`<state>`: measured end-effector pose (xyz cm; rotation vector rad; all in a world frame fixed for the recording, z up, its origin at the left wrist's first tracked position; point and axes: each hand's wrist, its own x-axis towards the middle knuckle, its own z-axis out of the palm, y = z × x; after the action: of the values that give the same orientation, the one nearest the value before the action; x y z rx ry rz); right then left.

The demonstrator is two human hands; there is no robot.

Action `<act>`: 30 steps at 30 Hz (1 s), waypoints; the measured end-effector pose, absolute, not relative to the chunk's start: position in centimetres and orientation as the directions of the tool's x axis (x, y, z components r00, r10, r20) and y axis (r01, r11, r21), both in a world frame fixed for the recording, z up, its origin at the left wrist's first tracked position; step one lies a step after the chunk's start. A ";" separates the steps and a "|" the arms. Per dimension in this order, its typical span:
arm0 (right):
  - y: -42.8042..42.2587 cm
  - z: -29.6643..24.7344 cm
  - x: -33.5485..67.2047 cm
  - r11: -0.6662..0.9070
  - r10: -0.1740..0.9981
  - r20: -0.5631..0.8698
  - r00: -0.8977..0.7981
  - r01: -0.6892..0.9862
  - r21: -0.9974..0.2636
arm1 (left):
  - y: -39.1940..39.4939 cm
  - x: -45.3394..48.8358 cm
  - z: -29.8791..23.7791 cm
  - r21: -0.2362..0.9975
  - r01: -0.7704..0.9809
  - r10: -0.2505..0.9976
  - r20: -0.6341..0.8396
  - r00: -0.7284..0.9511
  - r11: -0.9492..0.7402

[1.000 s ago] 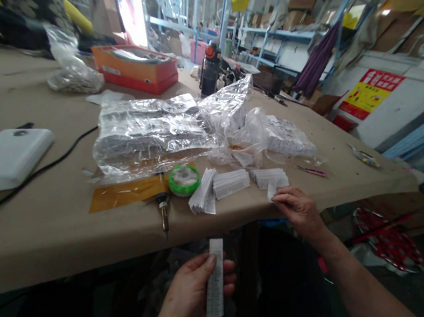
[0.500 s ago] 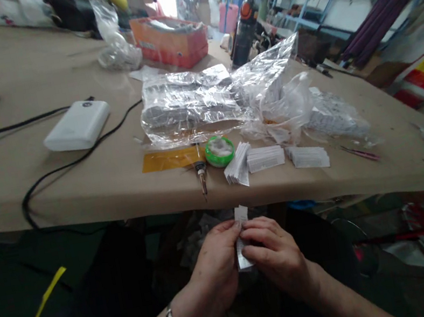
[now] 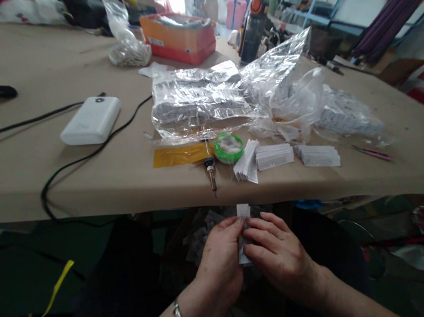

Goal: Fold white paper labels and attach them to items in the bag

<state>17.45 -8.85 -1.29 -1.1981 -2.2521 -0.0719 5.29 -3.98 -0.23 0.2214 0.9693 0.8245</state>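
Observation:
Below the table's front edge, my left hand (image 3: 220, 258) pinches a narrow white printed paper slip (image 3: 243, 210) between thumb and fingers. My right hand (image 3: 282, 258) lies against the slip from the other side, its fingertips closed on it. Both hands partly cover the slip; its top end and a lower piece show. On the table just beyond the hands is a pen-like tool with a metal tip (image 3: 211, 174), its point toward me. Beside it sit a round green container (image 3: 229, 148) and a fanned stack of white slips (image 3: 247, 163).
Two more slip stacks (image 3: 274, 156) lie farther right, then pinkish tweezers (image 3: 372, 152). An amber strip (image 3: 178, 155) is left of the tool. Clear plastic packaging (image 3: 202, 100) lies behind. A white power bank (image 3: 91, 121) with a black cable (image 3: 69, 164) sits left; an orange box (image 3: 180, 38) stands behind.
The camera view has turned slightly, so the table items appear farther right. The slip's upper end is less tilted, and my right hand's upper fingers have lifted and spread a little.

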 end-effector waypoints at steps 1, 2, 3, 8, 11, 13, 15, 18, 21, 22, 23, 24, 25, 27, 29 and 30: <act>-8.9 -1.2 17.4 0.590 0.747 0.509 -0.427 0.779 -0.212 | -4.0 5.3 -0.2 0.510 -0.523 0.708 -0.638 0.302 0.683; -8.9 -1.2 17.4 0.588 0.750 0.502 -0.430 0.781 -0.210 | -4.0 5.2 -0.2 0.508 -0.525 0.709 -0.633 0.310 0.683; -8.9 -1.2 17.4 0.588 0.752 0.496 -0.434 0.781 -0.208 | -4.0 5.2 -0.2 0.508 -0.528 0.712 -0.626 0.316 0.681; -8.9 -1.2 17.6 0.583 0.762 0.477 -0.438 0.785 -0.210 | -4.0 5.2 0.0 0.510 -0.546 0.723 -0.623 0.298 0.664; -8.8 -1.3 17.6 0.578 0.769 0.467 -0.436 0.786 -0.217 | -4.1 5.3 0.0 0.512 -0.554 0.733 -0.608 0.307 0.657; -8.8 -1.3 17.5 0.580 0.770 0.468 -0.434 0.782 -0.229 | -4.1 5.3 0.0 0.513 -0.539 0.728 -0.598 0.335 0.669; -8.9 -1.1 17.5 0.586 0.770 0.475 -0.427 0.768 -0.258 | -4.1 5.2 0.1 0.520 -0.508 0.719 -0.594 0.362 0.686; -8.9 -0.7 17.8 0.588 0.788 0.476 -0.389 0.705 -0.397 | -4.1 5.0 0.3 0.532 -0.473 0.709 -0.590 0.387 0.702; -8.5 -0.5 18.6 0.421 0.893 0.426 -0.147 0.607 -0.674 | -4.1 4.6 0.9 0.529 -0.389 0.657 -0.616 0.435 0.754; -8.2 -0.5 18.9 0.320 0.932 0.359 -0.039 0.553 -0.770 | -4.1 4.5 1.0 0.528 -0.349 0.633 -0.631 0.449 0.774; -7.8 -0.5 19.1 0.210 0.964 0.263 0.045 0.478 -0.853 | -4.2 4.3 1.2 0.528 -0.316 0.614 -0.643 0.457 0.788; -7.4 -0.5 19.2 0.106 0.984 0.152 0.091 0.387 -0.916 | -4.3 4.2 1.4 0.531 -0.290 0.603 -0.651 0.461 0.796; -6.9 -0.6 19.3 0.016 0.995 0.045 0.095 0.288 -0.957 | -4.4 4.2 1.5 0.536 -0.273 0.598 -0.653 0.466 0.799; -6.2 -0.7 19.2 -0.117 0.993 -0.113 0.039 0.111 -0.987 | -4.6 4.0 1.6 0.549 -0.252 0.595 -0.641 0.485 0.797; -5.7 -0.7 18.9 -0.196 0.980 -0.196 -0.005 0.007 -0.980 | -4.7 3.9 1.5 0.559 -0.232 0.588 -0.625 0.514 0.796; -5.6 -0.6 18.7 -0.220 0.976 -0.219 -0.017 -0.018 -0.975 | -4.7 3.8 1.5 0.560 -0.217 0.577 -0.614 0.538 0.799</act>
<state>18.75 -5.60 -0.65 -1.3476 -1.0928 1.3913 3.76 -4.74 1.45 0.4508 0.8846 0.4919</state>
